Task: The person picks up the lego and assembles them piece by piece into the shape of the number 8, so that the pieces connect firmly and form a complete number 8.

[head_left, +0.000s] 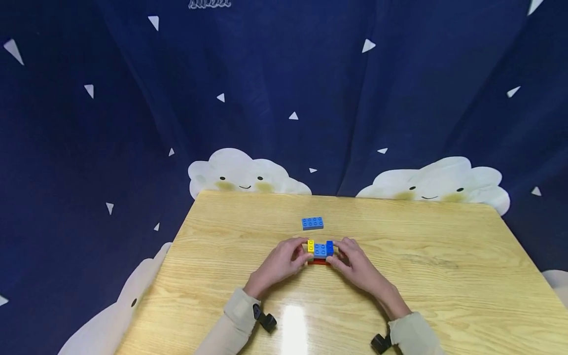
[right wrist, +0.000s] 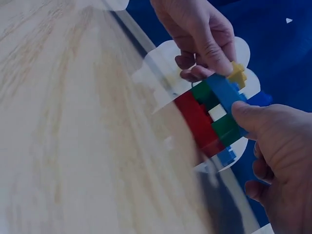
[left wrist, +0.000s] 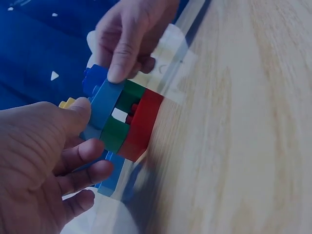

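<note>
A small toy-brick structure (head_left: 320, 250) stands on the table. Its red brick (left wrist: 141, 124) is at the bottom, two green bricks (right wrist: 225, 129) sit apart above it with a gap between, and a light blue brick (left wrist: 105, 105) bridges them. On top, a yellow brick (head_left: 310, 246) is at the left end and a dark blue brick (head_left: 330, 248) at the right. My left hand (head_left: 286, 257) pinches the yellow end between thumb and fingers. At the dark blue end, my right hand (head_left: 361, 266) pinches from the other side; some fingertips are hidden behind the bricks.
A separate light blue brick (head_left: 312, 223) lies on the wooden table (head_left: 421, 236) behind the structure. A dark blue curtain (head_left: 266, 88) with white triangles and clouds hangs beyond the table's far edge. Black wrist cameras (head_left: 267, 322) are strapped over the sleeves.
</note>
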Tool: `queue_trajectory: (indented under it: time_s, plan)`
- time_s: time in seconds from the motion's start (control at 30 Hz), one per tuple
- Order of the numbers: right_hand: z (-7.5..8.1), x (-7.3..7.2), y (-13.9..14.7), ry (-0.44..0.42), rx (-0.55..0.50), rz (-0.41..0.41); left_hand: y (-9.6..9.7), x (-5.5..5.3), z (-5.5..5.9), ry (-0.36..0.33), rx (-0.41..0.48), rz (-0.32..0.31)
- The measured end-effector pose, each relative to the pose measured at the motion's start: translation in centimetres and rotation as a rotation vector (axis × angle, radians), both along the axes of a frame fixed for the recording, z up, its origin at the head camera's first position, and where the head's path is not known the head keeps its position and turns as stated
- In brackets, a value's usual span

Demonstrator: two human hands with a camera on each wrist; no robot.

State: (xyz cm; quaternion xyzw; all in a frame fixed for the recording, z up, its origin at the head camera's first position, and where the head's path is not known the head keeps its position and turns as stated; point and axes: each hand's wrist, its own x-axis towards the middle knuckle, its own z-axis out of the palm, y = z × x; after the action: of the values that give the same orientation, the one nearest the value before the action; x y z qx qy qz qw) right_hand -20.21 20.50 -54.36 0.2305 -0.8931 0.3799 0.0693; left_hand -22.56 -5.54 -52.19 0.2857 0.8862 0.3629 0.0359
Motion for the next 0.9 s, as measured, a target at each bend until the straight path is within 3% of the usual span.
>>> queue_trajectory:
  time_s: [0.27,0.5,0.7,0.9]
  plan:
    - [-0.2,0.0,0.5,-0.057,-0.021,-0.017,-0.3,-0.2,-0.6,-0.046,-0.019,0.035]
    - [0.2,-0.3,0.5,-0.096,-0.016,0.001,-0.4,-0.7,-1.9,-0.005,0.017,0.147]
    - [0.2,-0.3,0.6,-0.111,-0.023,-0.005,-0.1,-1.9,-2.1,0.019,0.05,0.238]
    - [0.3,-0.2,0.7,-0.1,-0.023,0.003,0.5,-3.4,-2.3,0.039,0.001,0.278]
